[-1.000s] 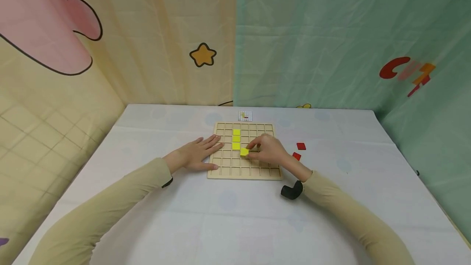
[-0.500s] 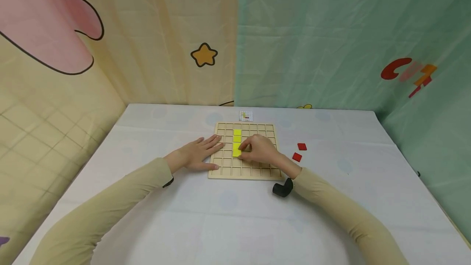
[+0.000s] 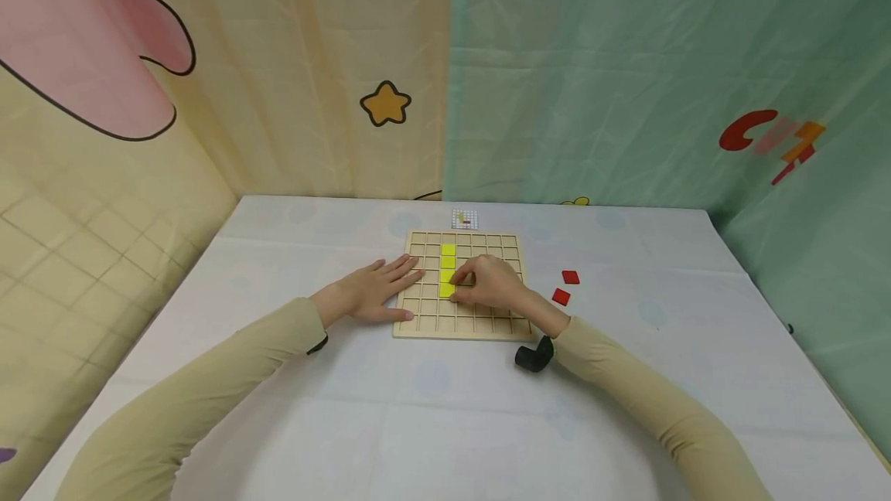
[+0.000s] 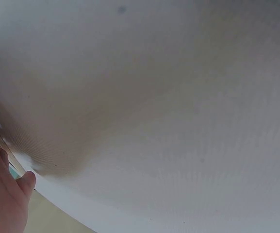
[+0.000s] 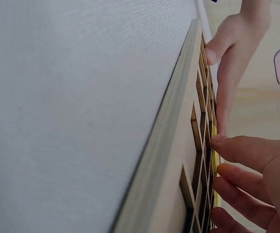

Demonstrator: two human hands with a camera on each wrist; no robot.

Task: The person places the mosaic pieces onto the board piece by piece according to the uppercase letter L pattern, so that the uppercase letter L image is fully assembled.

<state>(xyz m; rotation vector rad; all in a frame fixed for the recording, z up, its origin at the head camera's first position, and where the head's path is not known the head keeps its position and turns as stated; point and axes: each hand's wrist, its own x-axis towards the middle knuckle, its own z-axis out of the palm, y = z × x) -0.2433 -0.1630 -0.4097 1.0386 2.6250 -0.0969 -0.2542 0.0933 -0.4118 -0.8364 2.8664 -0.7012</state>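
Note:
A wooden grid board (image 3: 497, 325) lies on the table, with a column of yellow square tiles (image 3: 448, 256) in its cells. The right hand (image 3: 493, 283) pinches the lowest yellow tile (image 3: 445, 291) between thumb and fingers, at the near end of that column. In the right wrist view, the thumb and fingertips touch the thin yellow edge (image 5: 214, 141) level with the board's top. The left hand (image 3: 372, 291) lies flat with fingers spread, thumb and fingertips resting on the board's left side. Only part of the left hand (image 4: 6, 194) shows in the left wrist view.
Two red square tiles (image 3: 571, 277) lie on the white tabletop (image 3: 418, 416) to the right of the board. A small card with a printed coloured grid (image 3: 465, 219) lies behind the board. Curtains (image 3: 592, 83) stand behind the table.
The right hand has moved left and brought the tilted yellow tile down flat into the column, below the other yellow tiles. The left hand has stayed in place.

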